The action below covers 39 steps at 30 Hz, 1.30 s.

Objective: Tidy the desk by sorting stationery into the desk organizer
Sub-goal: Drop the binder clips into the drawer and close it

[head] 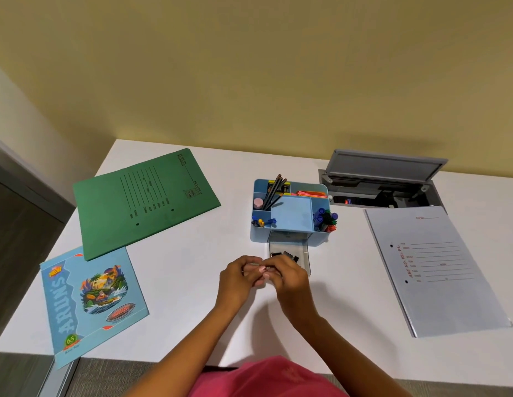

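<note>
Pink cloth (266, 379) fills the bottom edge of the scene, and two bare forearms reach out from it over a white desk (186, 282). Both hands meet just in front of the open drawer: the left hand (239, 275) and the right hand (289, 277) have their fingertips pinched together on one small object (265, 269), too tiny and blurred to name. Touching the right hand's far side, a clear drawer (289, 255) stands pulled out from a light blue desk organizer (289, 216), with a few black clips (287, 255) lying inside. Above it, the organizer's compartments hold pencils (274, 191) leaning upright, a pink roll (258, 203), coloured pins (262, 222), pink paper (311, 194) and markers (325, 219) on the right side. Left of the hands, a blue notebook (92, 302) lies partly under a green folder (143, 200). Well to the right rests a grey folder (438, 270), and beyond it an open cable hatch (384, 179) sits against the yellow wall (249, 67).
</note>
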Available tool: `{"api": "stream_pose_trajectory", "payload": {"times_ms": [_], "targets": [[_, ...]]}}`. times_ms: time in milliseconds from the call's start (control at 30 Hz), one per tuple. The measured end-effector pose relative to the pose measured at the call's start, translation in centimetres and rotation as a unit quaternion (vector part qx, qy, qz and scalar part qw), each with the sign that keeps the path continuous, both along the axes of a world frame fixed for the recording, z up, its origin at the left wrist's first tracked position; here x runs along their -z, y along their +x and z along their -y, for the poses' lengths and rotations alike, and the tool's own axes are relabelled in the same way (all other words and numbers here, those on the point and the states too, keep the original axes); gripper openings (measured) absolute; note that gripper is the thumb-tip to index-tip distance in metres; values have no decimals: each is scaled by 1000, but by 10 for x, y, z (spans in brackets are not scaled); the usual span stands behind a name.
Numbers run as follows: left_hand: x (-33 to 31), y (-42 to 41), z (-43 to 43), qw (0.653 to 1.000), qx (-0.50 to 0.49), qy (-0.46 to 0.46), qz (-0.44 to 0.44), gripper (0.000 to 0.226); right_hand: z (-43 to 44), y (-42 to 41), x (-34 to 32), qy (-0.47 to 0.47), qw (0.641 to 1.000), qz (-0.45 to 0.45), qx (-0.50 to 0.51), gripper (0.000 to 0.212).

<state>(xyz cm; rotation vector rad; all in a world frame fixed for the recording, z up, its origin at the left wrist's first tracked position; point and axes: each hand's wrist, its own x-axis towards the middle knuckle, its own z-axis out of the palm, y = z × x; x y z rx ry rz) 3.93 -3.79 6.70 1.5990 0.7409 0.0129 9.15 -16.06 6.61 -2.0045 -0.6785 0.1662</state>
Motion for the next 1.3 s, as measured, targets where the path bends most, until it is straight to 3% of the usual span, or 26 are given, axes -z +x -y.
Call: {"api": "stream_pose_trajectory", "payload": {"times_ms": [100,200,333,533,667,800,967,1067,1200,1300], "targets": [[-2,4,5,999,-14,-41,12,19,7,8,0,2,998,3,66,19],[-7,8,8,997,-35,-63,27,16,20,23,7,-16,987,71,142,17],[-3,10,8,998,-43,-51,20,14,37,37,23,-32,975,68,207,17],[3,14,15,998,-39,-40,-16,20,36,32,42,-103,970,133,176,9],[6,17,21,999,-31,-23,-37,22,31,34,44,-140,974,73,163,13],[6,22,25,999,-22,-11,-45,21,33,39,48,-196,969,70,135,20],[7,28,28,999,-30,-12,-43,16,38,37,46,-142,972,73,171,30],[8,31,28,995,-64,-68,-42,13,44,40,40,-52,964,-24,259,28],[9,34,23,983,-111,-133,-60,15,63,58,39,10,856,-341,389,14],[16,38,20,969,-147,-167,-105,11,74,63,36,41,824,-425,371,28]]}}
